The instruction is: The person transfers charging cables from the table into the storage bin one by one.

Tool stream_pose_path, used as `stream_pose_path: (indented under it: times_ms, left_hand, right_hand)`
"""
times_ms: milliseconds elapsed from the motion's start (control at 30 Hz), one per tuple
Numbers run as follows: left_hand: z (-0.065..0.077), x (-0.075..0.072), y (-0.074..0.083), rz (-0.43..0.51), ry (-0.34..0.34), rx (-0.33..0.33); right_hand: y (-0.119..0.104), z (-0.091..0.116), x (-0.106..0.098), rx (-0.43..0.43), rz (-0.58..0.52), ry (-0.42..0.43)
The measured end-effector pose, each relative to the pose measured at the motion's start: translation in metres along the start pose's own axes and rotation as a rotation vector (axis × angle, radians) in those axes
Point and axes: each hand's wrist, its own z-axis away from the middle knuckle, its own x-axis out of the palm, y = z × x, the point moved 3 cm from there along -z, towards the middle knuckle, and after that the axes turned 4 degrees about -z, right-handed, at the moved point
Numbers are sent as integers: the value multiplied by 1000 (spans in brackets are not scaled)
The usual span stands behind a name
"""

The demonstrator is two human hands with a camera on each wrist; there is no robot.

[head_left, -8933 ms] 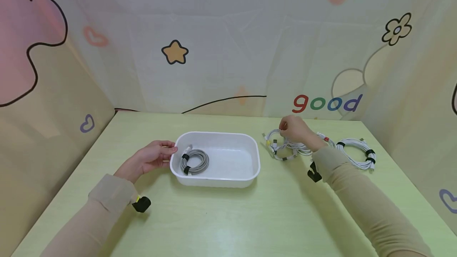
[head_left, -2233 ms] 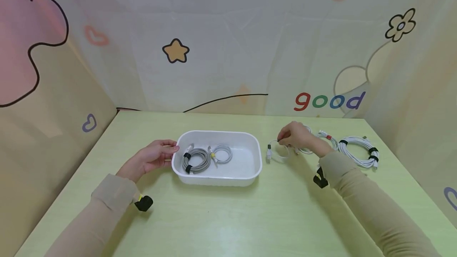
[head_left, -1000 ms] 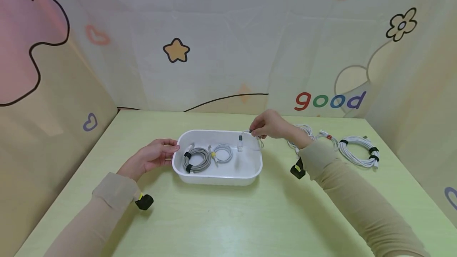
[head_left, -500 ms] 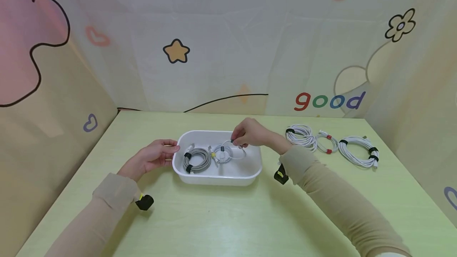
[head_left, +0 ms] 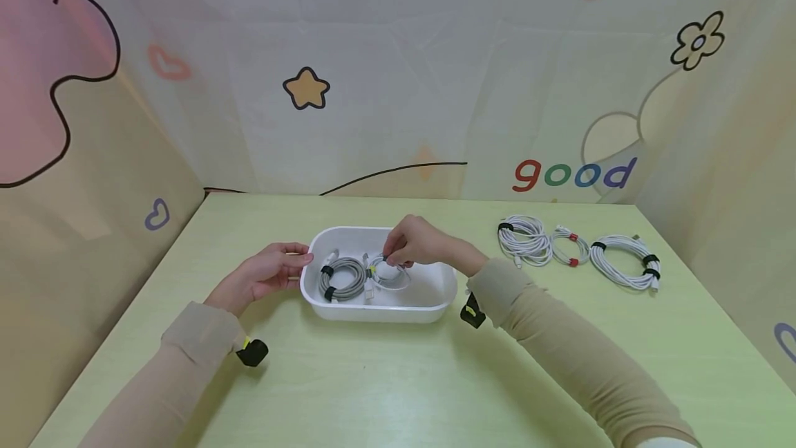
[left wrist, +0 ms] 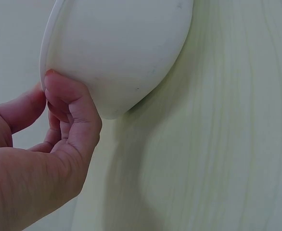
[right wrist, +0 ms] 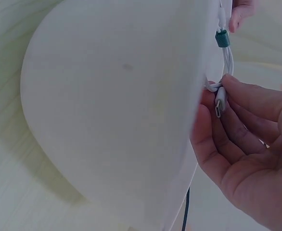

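Note:
My left hand (head_left: 270, 270) pinches the left rim of a white plastic tub (head_left: 373, 314); the left wrist view shows thumb and index finger on its edge. Inside the tub, at the left, lies a grey coiled cable (head_left: 360, 282) with black ties. My right hand (head_left: 417, 240) is over the tub's middle and pinches a thin white USB cable (head_left: 405, 285). This cable's USB-C plug (right wrist: 220, 107) pokes out by the fingers in the right wrist view, with a dark green tie (right wrist: 222, 38) farther along. Partly hidden beneath it is a white coil with a yellow tie (head_left: 373, 271).
Three white cable coils sit on the table's right: a thick bundle (head_left: 528, 249) with a black tie, a small coil with red ties (head_left: 573, 261), and a larger coil with black ties (head_left: 650, 260). A printed curtain (head_left: 385, 109) hangs behind the table (head_left: 373, 393).
My right hand has carried the thin white USB cable leftward from the table, over the tub's rim, and lowered it beside the grey coil. Earlier the yellow-tied coil entered the tub. My left hand stays put.

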Motion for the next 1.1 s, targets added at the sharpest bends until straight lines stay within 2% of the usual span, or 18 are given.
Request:
stream_pose_path:
  times_ms: [233,400,600,733,900,1000,1100]
  left_hand:
    - [0,0,0,16,7,-2]
    - [-1,0,0,16,11,-4]
    - [-1,0,-1,8,13,-9]
    - [-1,-1,0,7,21,-7]
    - [0,-1,0,1,30,-14]
    - [1,-1,0,-7,35,-18]
    - [1,-1,0,-10,35,-16]
  right_hand:
    - [-3,-4,7,-8,7,-15]
    - [-3,-5,12,18,8,-30]
    - [0,-4,13,21,149,-32]
    - [4,2,0,-24,152,65]
    - [20,15,-25,-49,132,260]
    - [37,26,-40,-31,125,402]
    - [57,39,-55,23,128,530]
